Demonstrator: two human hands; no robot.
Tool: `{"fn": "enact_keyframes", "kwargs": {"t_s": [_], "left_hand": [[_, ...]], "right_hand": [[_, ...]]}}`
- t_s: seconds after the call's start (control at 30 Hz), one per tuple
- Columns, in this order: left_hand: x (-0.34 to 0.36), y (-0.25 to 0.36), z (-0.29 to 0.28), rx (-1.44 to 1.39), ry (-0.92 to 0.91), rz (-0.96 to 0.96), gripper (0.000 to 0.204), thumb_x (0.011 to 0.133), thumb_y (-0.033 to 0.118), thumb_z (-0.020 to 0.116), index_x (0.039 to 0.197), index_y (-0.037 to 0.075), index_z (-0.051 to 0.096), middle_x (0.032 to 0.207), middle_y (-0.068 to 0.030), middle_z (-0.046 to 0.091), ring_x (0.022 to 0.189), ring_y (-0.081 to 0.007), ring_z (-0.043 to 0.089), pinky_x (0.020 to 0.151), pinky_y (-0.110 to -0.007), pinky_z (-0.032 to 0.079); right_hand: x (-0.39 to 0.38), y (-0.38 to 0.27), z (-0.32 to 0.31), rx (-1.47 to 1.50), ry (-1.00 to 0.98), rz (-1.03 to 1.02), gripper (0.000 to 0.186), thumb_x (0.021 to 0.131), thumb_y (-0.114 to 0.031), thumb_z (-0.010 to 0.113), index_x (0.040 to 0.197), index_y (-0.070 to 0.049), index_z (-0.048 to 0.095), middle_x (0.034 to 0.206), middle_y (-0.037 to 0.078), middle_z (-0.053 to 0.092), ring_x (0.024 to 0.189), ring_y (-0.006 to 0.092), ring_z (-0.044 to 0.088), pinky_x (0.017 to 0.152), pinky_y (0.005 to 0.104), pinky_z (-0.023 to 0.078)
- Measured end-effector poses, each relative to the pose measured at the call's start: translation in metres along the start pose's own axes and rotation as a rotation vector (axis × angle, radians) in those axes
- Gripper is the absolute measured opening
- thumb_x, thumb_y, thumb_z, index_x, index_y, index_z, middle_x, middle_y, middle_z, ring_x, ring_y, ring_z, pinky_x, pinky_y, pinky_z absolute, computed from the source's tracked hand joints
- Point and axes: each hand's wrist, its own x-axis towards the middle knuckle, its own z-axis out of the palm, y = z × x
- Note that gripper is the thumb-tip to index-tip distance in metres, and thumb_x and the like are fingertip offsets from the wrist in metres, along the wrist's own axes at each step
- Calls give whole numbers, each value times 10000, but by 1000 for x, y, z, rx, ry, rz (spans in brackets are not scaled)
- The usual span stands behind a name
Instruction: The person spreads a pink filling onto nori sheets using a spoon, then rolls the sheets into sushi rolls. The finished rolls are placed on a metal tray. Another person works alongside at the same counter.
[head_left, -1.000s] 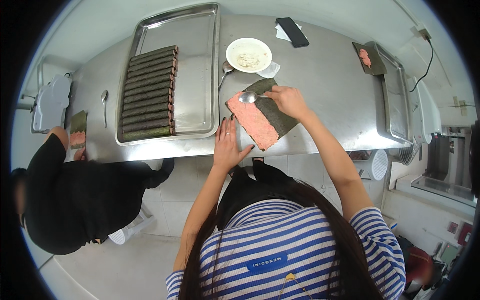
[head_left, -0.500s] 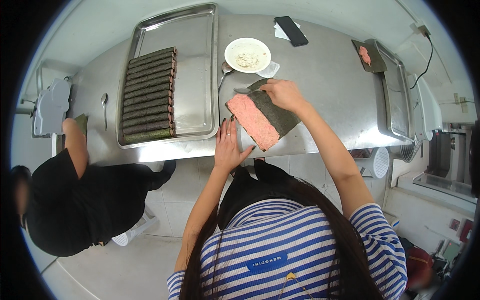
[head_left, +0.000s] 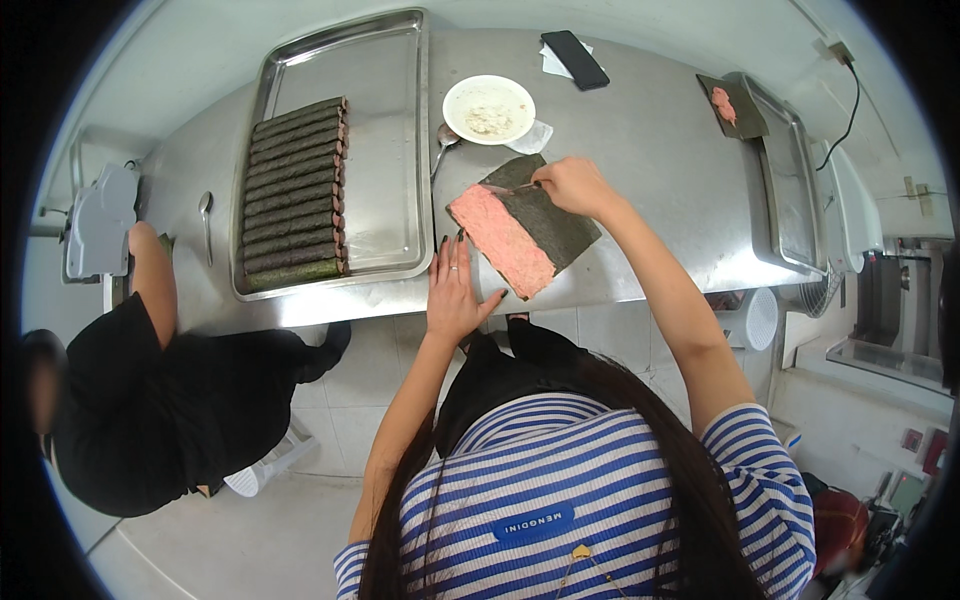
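A dark green nori sheet (head_left: 566, 237) lies slanted on the steel table, and a thick band of pink paste (head_left: 503, 243) covers its left side. My right hand (head_left: 577, 187) is closed on the handle of a metal spoon (head_left: 512, 188). The spoon's bowl rests at the upper end of the paste, where it meets bare nori. Flat beside the sheet's lower left edge, my left hand (head_left: 457, 295) has its fingers spread, with the fingertips close to the paste. It holds nothing.
Left of me, a steel tray (head_left: 388, 175) holds several nori rolls (head_left: 295, 195). Beyond the sheet stand a white bowl (head_left: 488, 90) and another spoon (head_left: 446, 137). A phone (head_left: 575, 59) lies at the back. Another nori sheet (head_left: 751, 122) overlaps a right-hand tray (head_left: 790, 190). A person (head_left: 190, 410) works at left.
My right hand has moved slightly, bringing the spoon down from above the sheet's upper edge onto the top of the paste. My left hand has stayed in place.
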Motion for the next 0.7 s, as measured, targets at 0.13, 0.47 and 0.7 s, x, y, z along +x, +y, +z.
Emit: {"fn": "enact_keyframes", "kwargs": {"t_s": [0.13, 0.47, 0.7], "left_hand": [[1, 0, 1, 9, -23, -23, 1027, 765, 559, 654, 1433, -86, 217, 1425, -269, 356, 1367, -408, 280, 1125, -505, 206], [1, 0, 0, -12, -13, 3, 1010, 751, 525, 684, 1420, -90, 240, 1410, -287, 365, 1361, -413, 288, 1125, -508, 204], [1, 2, 0, 11, -21, 0, 1029, 751, 523, 690, 1428, -88, 216, 1401, -288, 371, 1350, -421, 299, 1121, -518, 208]], "right_hand": [[-24, -5, -6, 47, -53, 63, 236, 783, -121, 543, 922, -128, 733, 803, 152, 683, 756, 343, 649, 702, 454, 504], [-100, 7, -38, 173, -131, 172, 230, 771, -115, 551, 914, -110, 732, 791, 129, 686, 775, 330, 649, 706, 439, 504], [-129, -6, -16, 193, 126, 175, 224, 797, -93, 537, 927, -77, 718, 829, 115, 686, 787, 329, 646, 712, 443, 506]]}}
